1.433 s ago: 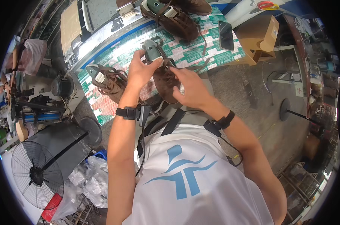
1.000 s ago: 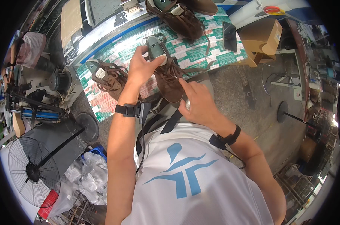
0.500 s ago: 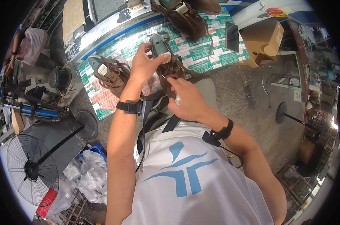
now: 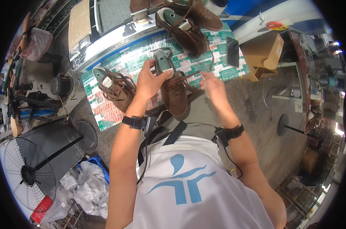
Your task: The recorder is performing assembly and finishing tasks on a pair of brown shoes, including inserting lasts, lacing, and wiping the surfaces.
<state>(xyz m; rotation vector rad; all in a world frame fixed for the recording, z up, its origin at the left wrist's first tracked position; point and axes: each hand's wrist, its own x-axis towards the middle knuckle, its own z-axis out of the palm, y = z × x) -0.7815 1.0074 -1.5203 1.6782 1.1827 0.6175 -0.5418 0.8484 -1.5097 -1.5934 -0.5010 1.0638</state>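
Observation:
A brown lace-up shoe (image 4: 174,98) with a green lining lies toe toward me on the patterned covering of the bench. My left hand (image 4: 150,81) is closed on its tongue, the thumb pressing on the pale label there. Off to the right, my right hand (image 4: 215,91), slightly blurred, pinches a brown shoelace (image 4: 188,76) that stretches taut from the shoe. Left of my left hand lies a second brown shoe (image 4: 117,91), its laces loosely bunched.
More brown shoes (image 4: 184,36) are piled at the bench's far side. A black phone (image 4: 232,52) lies near the right edge, beside an open cardboard box (image 4: 265,51). A floor fan (image 4: 28,173) and a blue crate (image 4: 104,168) with clear plastic bags stand at lower left.
My right hand has moved away from the shoe to the right, drawing the lace out with it. The left hand keeps its grip on the tongue. The view has shifted slightly.

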